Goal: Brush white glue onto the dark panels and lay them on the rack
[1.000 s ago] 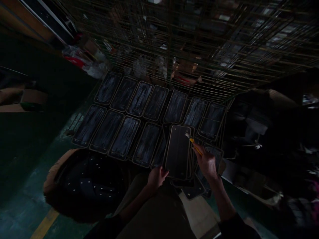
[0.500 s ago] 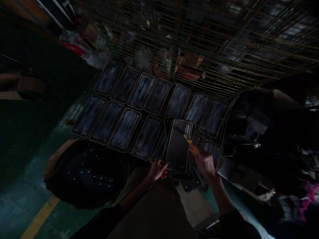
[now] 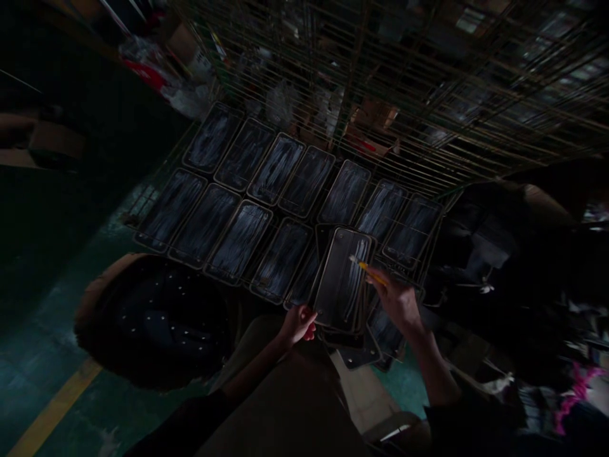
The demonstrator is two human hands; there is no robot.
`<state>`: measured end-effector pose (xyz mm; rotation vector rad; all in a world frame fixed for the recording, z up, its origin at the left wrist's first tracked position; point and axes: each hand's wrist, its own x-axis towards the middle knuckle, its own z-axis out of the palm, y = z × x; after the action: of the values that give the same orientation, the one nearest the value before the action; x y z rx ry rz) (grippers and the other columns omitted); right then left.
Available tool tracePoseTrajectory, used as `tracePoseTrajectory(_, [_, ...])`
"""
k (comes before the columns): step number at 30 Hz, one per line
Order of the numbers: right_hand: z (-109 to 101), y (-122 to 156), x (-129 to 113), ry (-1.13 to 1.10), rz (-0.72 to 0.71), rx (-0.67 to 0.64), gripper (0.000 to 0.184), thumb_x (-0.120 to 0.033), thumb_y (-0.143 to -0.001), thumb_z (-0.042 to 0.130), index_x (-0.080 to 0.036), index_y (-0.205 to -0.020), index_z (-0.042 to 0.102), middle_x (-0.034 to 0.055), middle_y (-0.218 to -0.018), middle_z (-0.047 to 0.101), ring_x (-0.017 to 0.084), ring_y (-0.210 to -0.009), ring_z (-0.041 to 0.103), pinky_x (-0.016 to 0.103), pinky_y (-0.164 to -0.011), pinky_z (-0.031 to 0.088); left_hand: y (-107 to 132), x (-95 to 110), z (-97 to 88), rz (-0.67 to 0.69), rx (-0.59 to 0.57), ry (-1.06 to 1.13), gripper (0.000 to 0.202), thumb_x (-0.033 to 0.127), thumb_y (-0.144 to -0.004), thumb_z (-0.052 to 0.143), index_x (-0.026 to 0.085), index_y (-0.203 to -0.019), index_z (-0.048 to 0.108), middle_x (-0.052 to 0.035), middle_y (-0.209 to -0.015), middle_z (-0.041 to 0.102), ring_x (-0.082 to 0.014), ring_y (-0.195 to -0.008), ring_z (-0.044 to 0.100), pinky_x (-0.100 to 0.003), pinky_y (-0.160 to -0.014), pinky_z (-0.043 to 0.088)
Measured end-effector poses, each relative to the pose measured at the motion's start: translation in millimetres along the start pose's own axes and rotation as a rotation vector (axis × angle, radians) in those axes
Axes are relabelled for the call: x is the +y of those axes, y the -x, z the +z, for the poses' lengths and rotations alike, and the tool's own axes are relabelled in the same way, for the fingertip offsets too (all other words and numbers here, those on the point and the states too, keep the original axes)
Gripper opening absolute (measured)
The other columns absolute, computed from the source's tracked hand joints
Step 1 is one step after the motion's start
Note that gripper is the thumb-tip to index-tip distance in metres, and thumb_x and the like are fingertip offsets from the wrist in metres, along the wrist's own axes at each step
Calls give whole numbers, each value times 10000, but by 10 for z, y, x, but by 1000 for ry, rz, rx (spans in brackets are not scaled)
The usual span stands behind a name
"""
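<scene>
My left hand (image 3: 299, 322) grips the near-left corner of a dark rectangular panel (image 3: 339, 285) that tops a small stack on my lap. My right hand (image 3: 398, 302) is closed on a small brush with a yellow handle (image 3: 367, 271); its bristles touch the panel's upper right area, where whitish streaks show. Beyond the stack, two rows of several similar dark panels (image 3: 247, 190), all streaked white, lie flat on a wire rack (image 3: 143, 206).
A tall wire-grid shelving unit (image 3: 428, 76) rises behind the panels. A dark round basin (image 3: 152, 317) sits on the green floor at my left. A yellow floor line (image 3: 52, 412) runs lower left. Clutter and bags lie at the upper left and far right.
The brush has moved down across the top panel, leaving more white streaks on its right side. The view has shifted slightly; my left hand keeps its hold.
</scene>
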<state>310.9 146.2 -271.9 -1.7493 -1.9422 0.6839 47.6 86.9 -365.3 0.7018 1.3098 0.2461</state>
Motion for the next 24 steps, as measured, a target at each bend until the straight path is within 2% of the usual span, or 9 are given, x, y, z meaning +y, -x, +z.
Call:
tracePoseTrajectory(3, [75, -478, 169, 97, -78, 113, 289, -349, -973, 478, -210, -1176, 629, 56, -1101, 714, 198, -949, 696, 316, -836, 558, 4, -11, -9, 14, -11, 20, 372, 495, -795, 640, 173, -726, 468, 36, -490, 578, -103, -337, 547, -180, -314, 400])
tracePoseTrajectory(4, [117, -534, 188, 135, -92, 118, 291, -355, -973, 478, -204, -1164, 637, 61, -1098, 714, 208, -950, 695, 325, -832, 558, 4, -17, -12, 22, -14, 27, 372, 492, -793, 645, 172, -726, 469, 36, -494, 580, -100, -340, 548, -179, -318, 404])
tracePoseTrajectory(6, [203, -468, 165, 187, -102, 86, 294, -361, -975, 473, -200, -1147, 647, 64, -1072, 721, 215, -900, 706, 326, -786, 567, -1, -36, -19, 43, -13, 40, 373, 494, -791, 648, 167, -733, 478, 34, -502, 583, -95, -348, 551, -178, -328, 413])
tracePoseTrajectory(9, [309, 3, 7, 164, -88, -19, 285, -345, -979, 463, -206, -1157, 637, 58, -1042, 729, 201, -823, 717, 302, -702, 585, -24, -73, -27, 51, -17, 57, 387, 514, -787, 646, 167, -739, 483, 34, -501, 582, -94, -349, 550, -178, -331, 411])
tracePoseTrajectory(13, [382, 838, -309, 79, -56, -178, 286, -291, -973, 462, -226, -1217, 597, 66, -1088, 716, 195, -862, 717, 310, -719, 607, -49, -103, -33, 36, -22, 71, 409, 534, -770, 657, 171, -726, 472, 36, -488, 578, -93, -337, 541, -176, -328, 400])
tracePoseTrajectory(16, [353, 1154, -523, -29, -41, -238, 278, -280, -973, 454, -250, -1207, 599, 56, -1063, 724, 191, -868, 717, 307, -742, 611, -44, -92, -34, 30, -17, 65, 404, 529, -772, 653, 171, -723, 473, 32, -492, 581, -95, -338, 542, -179, -324, 398])
tracePoseTrajectory(19, [247, 1013, -591, -99, -25, -268, 263, -305, -982, 446, -263, -1194, 597, 34, -1027, 735, 169, -854, 717, 265, -727, 600, -34, -73, -29, 19, -14, 77, 401, 527, -774, 648, 170, -717, 475, 36, -488, 577, -88, -333, 533, -178, -331, 404])
tracePoseTrajectory(21, [174, 703, -522, -95, 2, -226, 265, -322, -987, 439, -258, -1192, 595, 27, -1011, 739, 156, -842, 717, 238, -706, 587, -33, -70, -22, 15, -17, 85, 404, 530, -769, 652, 169, -717, 478, 36, -492, 578, -84, -333, 532, -177, -337, 409])
tracePoseTrajectory(24, [142, 88, -313, -30, -2, -73, 276, -331, -990, 438, -228, -1187, 602, 33, -1002, 740, 158, -844, 716, 242, -734, 571, -40, -77, -16, 8, -19, 88, 419, 547, -755, 657, 171, -724, 475, 35, -496, 578, -94, -339, 539, -181, -330, 405])
